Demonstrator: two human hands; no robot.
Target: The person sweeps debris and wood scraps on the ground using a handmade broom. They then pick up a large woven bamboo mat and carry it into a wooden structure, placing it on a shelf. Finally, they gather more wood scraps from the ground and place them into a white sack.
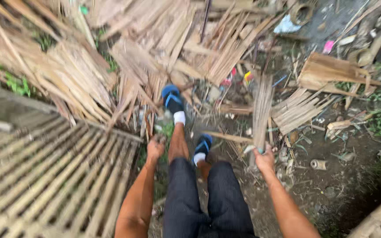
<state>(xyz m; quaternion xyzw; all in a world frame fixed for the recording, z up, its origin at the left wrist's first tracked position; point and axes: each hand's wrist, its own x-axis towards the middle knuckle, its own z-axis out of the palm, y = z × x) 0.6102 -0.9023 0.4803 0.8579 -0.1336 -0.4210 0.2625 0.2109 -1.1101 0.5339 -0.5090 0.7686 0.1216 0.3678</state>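
Note:
My right hand [264,159] is closed around the lower end of a bundle of thin bamboo sticks [262,110], which stands nearly upright and fans out toward the top. My left hand [155,147] hangs at my side with the fingers curled in; whether it holds anything I cannot tell. Between the hands are my legs in dark trousers, with white socks and blue sandals [172,98] on the ground. The picture is blurred by motion.
A woven bamboo lattice panel [54,176] lies at the left. Heaps of split bamboo strips [67,66] cover the ground ahead. Flat bamboo pieces [327,72] and litter lie on bare soil at the right. A thick bamboo pole [375,218] crosses the lower right corner.

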